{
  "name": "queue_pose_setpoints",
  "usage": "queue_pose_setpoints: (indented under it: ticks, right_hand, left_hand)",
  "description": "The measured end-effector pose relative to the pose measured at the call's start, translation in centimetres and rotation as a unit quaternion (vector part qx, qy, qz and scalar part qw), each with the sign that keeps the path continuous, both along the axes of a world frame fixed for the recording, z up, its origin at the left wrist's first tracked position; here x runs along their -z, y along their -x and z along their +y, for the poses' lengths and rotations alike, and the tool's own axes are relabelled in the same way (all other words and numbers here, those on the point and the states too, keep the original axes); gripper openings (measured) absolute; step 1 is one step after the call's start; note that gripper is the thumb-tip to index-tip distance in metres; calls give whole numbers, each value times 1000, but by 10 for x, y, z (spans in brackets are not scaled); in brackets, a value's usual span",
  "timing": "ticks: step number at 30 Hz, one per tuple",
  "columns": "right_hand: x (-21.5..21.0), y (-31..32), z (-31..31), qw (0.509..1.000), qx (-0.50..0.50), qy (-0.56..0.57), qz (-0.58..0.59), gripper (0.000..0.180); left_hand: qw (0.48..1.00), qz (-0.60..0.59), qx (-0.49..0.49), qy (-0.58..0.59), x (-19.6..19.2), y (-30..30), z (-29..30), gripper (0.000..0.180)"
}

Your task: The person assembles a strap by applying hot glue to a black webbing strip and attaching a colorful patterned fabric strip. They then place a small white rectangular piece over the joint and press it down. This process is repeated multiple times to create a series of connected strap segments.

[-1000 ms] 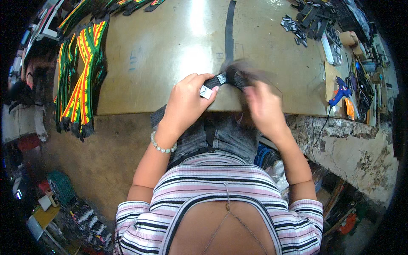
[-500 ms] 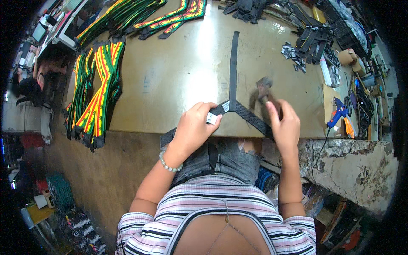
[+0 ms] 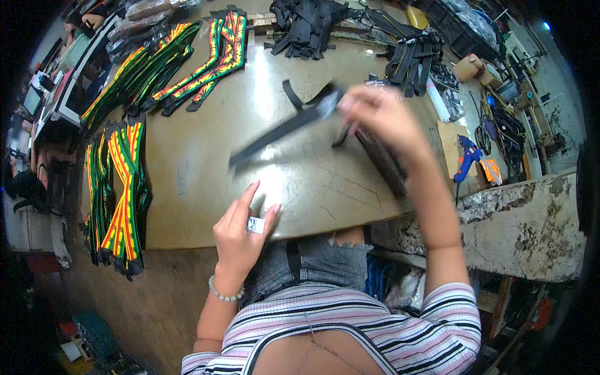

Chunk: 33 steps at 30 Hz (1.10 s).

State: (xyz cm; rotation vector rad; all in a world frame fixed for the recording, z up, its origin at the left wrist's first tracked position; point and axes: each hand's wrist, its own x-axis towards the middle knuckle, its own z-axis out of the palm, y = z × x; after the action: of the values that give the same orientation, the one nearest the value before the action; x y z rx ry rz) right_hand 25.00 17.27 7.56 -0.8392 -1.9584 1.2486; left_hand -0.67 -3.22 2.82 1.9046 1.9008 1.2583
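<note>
Over the table [image 3: 181,206], the left hand [image 3: 237,240] held a white label [image 3: 255,225] between thumb and fingers; farther out, the right hand [image 3: 384,119] pinched a blurred black webbing strap [image 3: 275,139], which a loose grip could have let slip. Its long axis ran diagonally, tail pointing left and nearward.

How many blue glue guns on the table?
1: the blue glue gun lies near the right end of the table, to the right of the right hand. Others may be hidden in the clutter beyond.
</note>
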Motion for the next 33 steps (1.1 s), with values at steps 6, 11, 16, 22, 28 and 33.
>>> queue_pose_setpoints:
  ticks: [6,11,16,22,28,33]
  right_hand:
    - [-57,-141,220,930,335,-153,14,37]
    - [-17,-113,261,651,588,-305,-372,42]
    - [61,52,262,861,290,-368,-198,31]
    - [74,107,270,879,417,-188,-135,35]
    - [26,101,244,944,263,169,104,19]
    - [29,92,86,815,-52,507,277,12]
  left_hand:
    - [998,-49,50,10,20,2,12,16]
    - [995,-64,54,45,25,6,11,13]
    - [993,-94,57,32,23,7,14,16]
    - [992,-104,49,61,19,9,11,17]
    - [991,-118,49,37,23,8,11,17]
    - [946,-301,-22,117,22,11,19,20]
